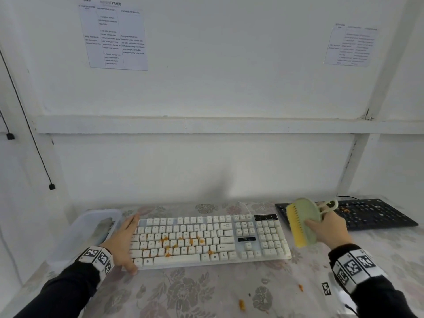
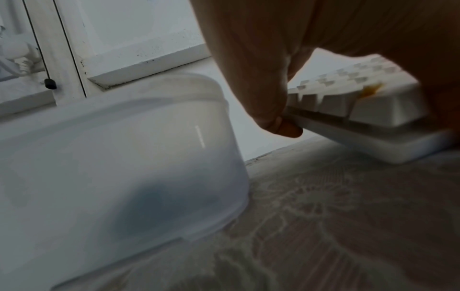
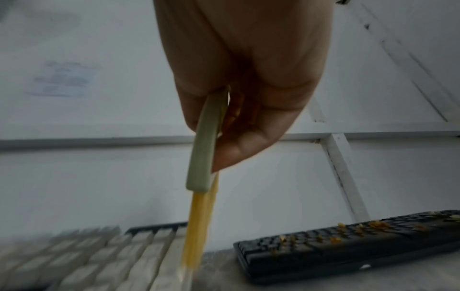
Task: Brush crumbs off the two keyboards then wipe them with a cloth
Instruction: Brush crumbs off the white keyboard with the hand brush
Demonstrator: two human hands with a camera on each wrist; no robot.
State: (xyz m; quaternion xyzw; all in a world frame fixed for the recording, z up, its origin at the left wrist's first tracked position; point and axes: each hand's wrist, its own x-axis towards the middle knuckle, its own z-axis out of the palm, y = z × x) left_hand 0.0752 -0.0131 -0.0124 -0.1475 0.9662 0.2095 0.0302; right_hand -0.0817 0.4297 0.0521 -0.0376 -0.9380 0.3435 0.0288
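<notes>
While loose orange crumbs (image 1: pixel 242 304) lie on the floral tablecloth (image 1: pixel 183 292) at the near edge, both forearms in black sleeves with patterned wristbands reach forward over it. Left hand (image 1: pixel 124 243): placed at the left end of the white keyboard (image 1: pixel 206 239), with the fingers lying along the end edge and the thumb at the near corner; in the left wrist view a curled finger (image 2: pixel 268 110) hooks the edge of the keyboard frame. Orange crumbs are scattered over the middle letter keys of this keyboard. Right hand (image 1: pixel 330 228): closed around the brush (image 1: pixel 302 222), which has a pale green back and yellow bristles; the brush is held in the air above the right end of the white keyboard, bristles facing left. Just left of the white keyboard stands a translucent plastic container (image 1: pixel 87 230) with something dark inside. Farther back on the right lies the black keyboard (image 1: pixel 371 214), also carrying orange crumbs, well apart from the left hand. Behind everything, printed sheets (image 1: pixel 114 37) hang on the white wall.
</notes>
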